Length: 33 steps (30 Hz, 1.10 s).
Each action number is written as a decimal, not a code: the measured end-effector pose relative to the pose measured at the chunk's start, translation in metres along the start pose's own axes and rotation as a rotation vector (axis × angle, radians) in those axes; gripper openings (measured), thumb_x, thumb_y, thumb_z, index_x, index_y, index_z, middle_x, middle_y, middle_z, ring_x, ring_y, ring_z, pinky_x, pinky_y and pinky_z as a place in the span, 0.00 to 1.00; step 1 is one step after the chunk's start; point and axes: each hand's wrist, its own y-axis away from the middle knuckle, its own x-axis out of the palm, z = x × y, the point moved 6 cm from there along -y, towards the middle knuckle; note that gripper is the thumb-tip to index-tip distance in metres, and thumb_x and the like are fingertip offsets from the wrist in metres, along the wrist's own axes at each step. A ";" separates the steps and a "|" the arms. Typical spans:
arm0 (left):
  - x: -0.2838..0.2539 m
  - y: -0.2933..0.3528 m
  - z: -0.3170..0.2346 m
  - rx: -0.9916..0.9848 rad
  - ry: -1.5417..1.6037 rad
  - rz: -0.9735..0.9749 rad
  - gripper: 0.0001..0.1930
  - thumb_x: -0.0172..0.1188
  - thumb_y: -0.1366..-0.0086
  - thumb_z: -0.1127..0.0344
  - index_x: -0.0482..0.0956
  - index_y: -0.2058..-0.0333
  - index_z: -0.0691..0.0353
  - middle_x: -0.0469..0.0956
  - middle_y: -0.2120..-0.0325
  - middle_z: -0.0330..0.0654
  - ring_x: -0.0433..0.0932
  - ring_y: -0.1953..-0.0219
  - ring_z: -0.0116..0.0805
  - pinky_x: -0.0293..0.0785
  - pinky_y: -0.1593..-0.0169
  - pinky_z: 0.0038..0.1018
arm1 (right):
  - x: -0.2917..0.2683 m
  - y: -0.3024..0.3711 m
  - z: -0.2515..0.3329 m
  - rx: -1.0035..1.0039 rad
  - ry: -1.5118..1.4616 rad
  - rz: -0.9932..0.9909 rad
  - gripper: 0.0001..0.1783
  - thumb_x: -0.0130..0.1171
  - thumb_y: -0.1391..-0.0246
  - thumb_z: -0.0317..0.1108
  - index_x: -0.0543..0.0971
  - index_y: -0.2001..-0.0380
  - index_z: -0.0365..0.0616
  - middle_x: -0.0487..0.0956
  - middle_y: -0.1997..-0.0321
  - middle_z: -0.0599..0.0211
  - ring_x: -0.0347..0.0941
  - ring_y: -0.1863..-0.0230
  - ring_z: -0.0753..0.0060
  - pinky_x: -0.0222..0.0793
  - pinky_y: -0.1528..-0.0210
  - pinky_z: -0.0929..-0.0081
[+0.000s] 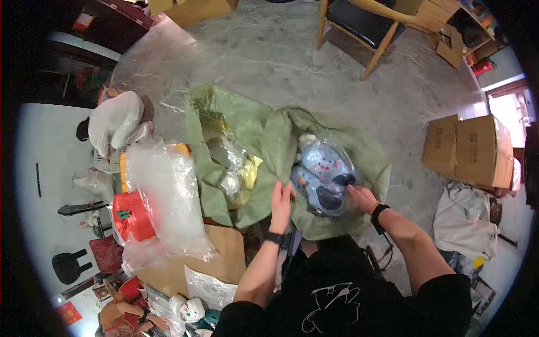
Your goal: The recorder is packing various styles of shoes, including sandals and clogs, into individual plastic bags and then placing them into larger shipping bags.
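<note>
A pair of blue clogs (321, 162) with small red charms and dark insides lies in a clear plastic bag on the open green woven sack (255, 118). My right hand (364, 199) is at the right edge of this bag, fingers close together and gripping it by the clogs' dark heel ends. My left hand (281, 203) is left of the clogs against the sack, its fingers stretched out and apart, holding nothing. In the sack's left opening show clear-wrapped items (229, 182) and a yellow wrapper (250, 170); their kind I cannot make out.
Left of the sack lie clear plastic bags (171, 191) and a red roll of twine (133, 216) beside flattened cardboard (224, 250). A person in white (116, 121) crouches at far left; another person's hand (159, 322) shows lower left. Cartons (469, 150) stand right, a chair (359, 25) behind.
</note>
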 end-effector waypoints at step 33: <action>-0.051 0.042 0.007 0.206 -0.262 -0.288 0.10 0.51 0.41 0.67 0.68 0.62 0.64 0.75 0.75 0.51 0.76 0.68 0.49 0.69 0.65 0.39 | -0.105 -0.024 -0.132 0.469 0.250 -0.491 0.23 0.43 0.39 0.37 0.64 0.44 0.36 0.72 0.47 0.50 0.72 0.52 0.48 0.67 0.55 0.57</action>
